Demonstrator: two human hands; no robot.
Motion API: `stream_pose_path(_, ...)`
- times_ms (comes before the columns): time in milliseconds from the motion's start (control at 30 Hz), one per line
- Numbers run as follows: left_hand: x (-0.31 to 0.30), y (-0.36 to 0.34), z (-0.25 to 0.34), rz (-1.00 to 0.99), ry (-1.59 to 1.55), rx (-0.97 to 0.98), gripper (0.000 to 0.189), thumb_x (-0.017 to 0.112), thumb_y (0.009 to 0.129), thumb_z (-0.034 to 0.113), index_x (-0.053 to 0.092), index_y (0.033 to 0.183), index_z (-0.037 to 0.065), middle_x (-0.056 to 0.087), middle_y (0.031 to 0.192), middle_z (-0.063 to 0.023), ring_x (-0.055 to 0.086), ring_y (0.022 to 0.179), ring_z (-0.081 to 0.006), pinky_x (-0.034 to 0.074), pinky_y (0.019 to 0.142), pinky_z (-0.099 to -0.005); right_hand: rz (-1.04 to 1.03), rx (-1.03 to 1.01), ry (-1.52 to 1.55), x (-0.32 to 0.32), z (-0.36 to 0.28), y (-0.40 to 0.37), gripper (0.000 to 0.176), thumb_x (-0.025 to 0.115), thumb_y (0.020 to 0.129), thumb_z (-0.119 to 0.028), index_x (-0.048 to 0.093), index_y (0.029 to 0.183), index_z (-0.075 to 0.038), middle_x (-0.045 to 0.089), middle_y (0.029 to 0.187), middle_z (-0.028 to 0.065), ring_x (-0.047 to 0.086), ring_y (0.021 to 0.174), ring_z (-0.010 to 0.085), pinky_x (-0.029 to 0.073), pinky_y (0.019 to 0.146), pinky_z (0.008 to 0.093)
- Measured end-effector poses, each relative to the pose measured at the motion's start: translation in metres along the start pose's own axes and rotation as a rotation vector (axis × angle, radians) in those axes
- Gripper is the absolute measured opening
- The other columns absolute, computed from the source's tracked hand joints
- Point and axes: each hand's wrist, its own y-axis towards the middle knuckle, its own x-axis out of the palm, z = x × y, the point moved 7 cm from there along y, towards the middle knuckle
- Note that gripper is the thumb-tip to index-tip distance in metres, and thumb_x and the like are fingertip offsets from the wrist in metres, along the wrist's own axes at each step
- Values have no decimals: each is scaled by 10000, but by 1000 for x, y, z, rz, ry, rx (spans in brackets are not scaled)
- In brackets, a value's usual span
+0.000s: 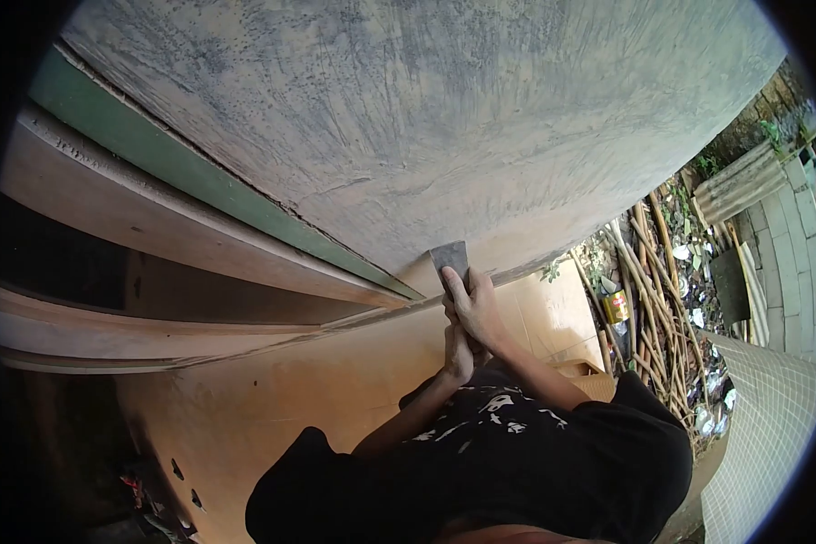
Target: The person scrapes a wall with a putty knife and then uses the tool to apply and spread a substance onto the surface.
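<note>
Both of my hands are closed together around a flat grey scraper (451, 257), its wide blade angled up at the foot of the wall. My right hand (480, 313) is uppermost, a thumb lying along the blade's lower part. Just below it, my left hand (459, 354) wraps the lower end, and the handle is hidden inside the fingers. The wall (426, 109) in front carries patchy grey and whitish streaks, paler near the bottom. The blade overlaps this pale lower strip, close to the corner by the door frame.
A wooden frame with a green strip (199, 174) runs along the left. Smooth tan tiles (317, 399) form the floor, with sandals (178, 470) at lower left. Beyond the floor's right edge lie bamboo poles (648, 308), litter and a yellow can (615, 307). A block wall (789, 218) stands farther right.
</note>
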Motion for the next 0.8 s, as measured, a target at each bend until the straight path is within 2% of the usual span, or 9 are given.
stream_pose_path(133,-9,5,1,37,50,176,442,291,975,449,502,913,66,438,531,34,404,370,-54,295,326,-210,-29,-43,-1,3,-16,1,392,556,938,-265,480,690,29,461,489,36,430,438,83,354,401,281)
stream_pose_path(233,-18,14,-5,-58,138,162,452,350,954,503,497,1022,81,520,711,-7,503,496,-86,357,370,-225,11,-75,-54,1,-2,1,380,549,942,-270,458,691,1,450,499,17,414,428,79,338,390,264)
stream_pose_path(333,-20,13,-12,27,23,85,444,359,956,492,496,1021,76,520,704,-5,504,492,-86,365,370,-225,6,67,25,-1,22,3,366,543,947,-271,441,701,-19,448,505,6,407,413,74,325,370,249)
stream_pose_path(400,-20,16,-7,27,-3,80,427,358,960,472,505,1012,74,522,703,-4,497,478,-88,362,362,-230,4,-106,-93,1,6,8,367,550,944,-269,445,697,-19,454,504,9,419,413,76,327,364,248)
stream_pose_path(533,-27,17,-19,-98,80,124,429,345,961,468,512,991,74,513,677,-6,486,461,-90,354,355,-231,58,-79,-37,1,5,1,394,574,924,-257,502,684,47,463,473,89,432,418,115,358,404,313)
stream_pose_path(600,-31,19,-23,50,145,133,429,343,960,470,512,960,76,481,616,10,452,416,-84,329,338,-231,59,-54,-92,-1,20,4,357,554,942,-262,444,702,-21,451,505,7,425,410,77,331,363,242)
stream_pose_path(667,-25,11,-21,-30,146,116,420,349,959,470,512,938,83,464,599,27,435,406,-72,304,328,-228,51,-5,-41,-3,21,2,350,552,943,-260,441,708,-25,451,508,9,426,411,75,331,361,244)
stream_pose_path(733,-10,-2,-17,-35,-76,-28,425,350,953,492,507,914,100,432,566,40,400,381,-64,275,318,-222,11,50,-15,0,13,-1,347,547,945,-259,432,709,-32,450,511,8,420,407,73,325,359,244)
stream_pose_path(800,-11,-2,-10,-42,2,-8,441,340,950,515,501,905,106,419,553,45,382,371,-61,263,315,-219,4,47,46,-1,6,-3,345,545,946,-256,429,713,-31,445,510,7,414,405,72,319,358,244)
